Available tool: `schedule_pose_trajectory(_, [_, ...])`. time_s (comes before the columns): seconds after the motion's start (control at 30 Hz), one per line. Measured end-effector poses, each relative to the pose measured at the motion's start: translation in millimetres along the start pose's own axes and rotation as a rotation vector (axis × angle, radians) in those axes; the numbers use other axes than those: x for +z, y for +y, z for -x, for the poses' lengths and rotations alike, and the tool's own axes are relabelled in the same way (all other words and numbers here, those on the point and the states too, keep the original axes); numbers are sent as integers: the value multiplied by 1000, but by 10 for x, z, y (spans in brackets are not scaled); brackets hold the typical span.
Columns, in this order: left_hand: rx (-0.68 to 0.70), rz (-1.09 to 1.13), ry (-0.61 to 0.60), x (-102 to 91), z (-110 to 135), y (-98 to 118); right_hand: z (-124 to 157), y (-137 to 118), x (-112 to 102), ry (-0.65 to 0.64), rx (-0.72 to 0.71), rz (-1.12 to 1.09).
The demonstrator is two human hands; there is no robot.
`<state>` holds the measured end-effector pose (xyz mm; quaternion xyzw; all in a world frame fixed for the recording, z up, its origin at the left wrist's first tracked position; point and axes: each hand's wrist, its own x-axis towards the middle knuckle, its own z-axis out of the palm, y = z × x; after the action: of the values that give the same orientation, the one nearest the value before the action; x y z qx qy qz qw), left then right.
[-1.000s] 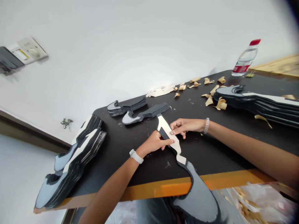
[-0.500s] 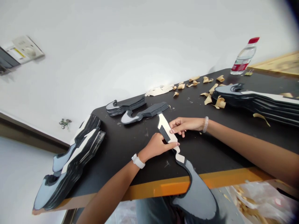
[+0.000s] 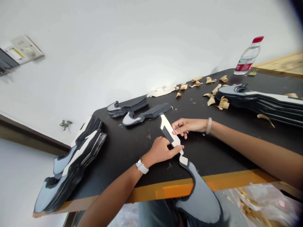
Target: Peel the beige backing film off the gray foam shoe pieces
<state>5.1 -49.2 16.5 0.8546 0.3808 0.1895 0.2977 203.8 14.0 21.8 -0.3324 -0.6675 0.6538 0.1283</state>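
Note:
A flat grey-and-black cut piece, looking like a shoe upper point(image 3: 203, 192), reaches from the black table out over its front edge. A white strip point(image 3: 174, 135) runs along its narrow far end. My left hand point(image 3: 163, 150) grips the narrow part from the left, thumb lying across the white strip and fingers hidden behind. Higher up, my right hand point(image 3: 186, 127) pinches the right edge of the strip between thumb and fingers. Just beyond the tip lies a stack of similar pieces without white strips point(image 3: 146, 115).
Stacks of strip-bearing pieces stand at the left point(image 3: 78, 154) and right point(image 3: 262, 102). Curled paper scraps point(image 3: 222, 103) and a white cut sheet point(image 3: 162, 91) lie at the back. A water bottle point(image 3: 248, 58) stands far right. Orange tape point(image 3: 165, 190) covers the table edge; plastic bags point(image 3: 265, 201) sit below.
My left hand has shifted slightly right, its thumb now nearer the strip's right edge. My right hand and the piece have barely moved.

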Motion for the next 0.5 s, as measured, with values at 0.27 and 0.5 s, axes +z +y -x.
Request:
schedule_pose_trajectory(0.27, [-148, 484, -92, -4, -59, -114, -18, 13, 7, 27, 7, -66])
schedule_pose_trajectory(0.5, [-283, 874, -328, -97, -32, -58, -15, 31, -5, 12, 12, -83])
